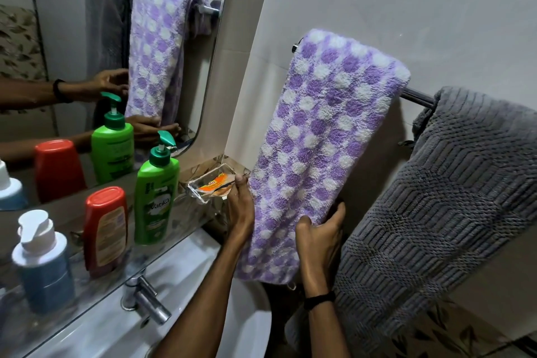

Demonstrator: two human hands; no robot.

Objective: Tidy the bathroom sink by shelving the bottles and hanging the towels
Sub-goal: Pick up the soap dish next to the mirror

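Observation:
A purple-and-white checked towel [319, 136] hangs folded over the chrome towel bar [415, 96] on the wall. My left hand [239, 206] holds its left edge low down, fingers curled behind the cloth. My right hand [322, 235] grips its lower right edge, thumb in front. A grey ribbed towel [436, 212] hangs on the same bar further right. On the glass shelf [87, 305] under the mirror stand a green pump bottle [155, 195], a red bottle [106, 229] and a blue bottle with a white cap [42, 267].
A clear soap dish [210, 186] with an orange packet sits at the shelf's right end, just left of my left hand. Below are the white sink [203, 270] and a chrome tap [148, 299]. The mirror [72, 23] repeats the towels, bottles and hands.

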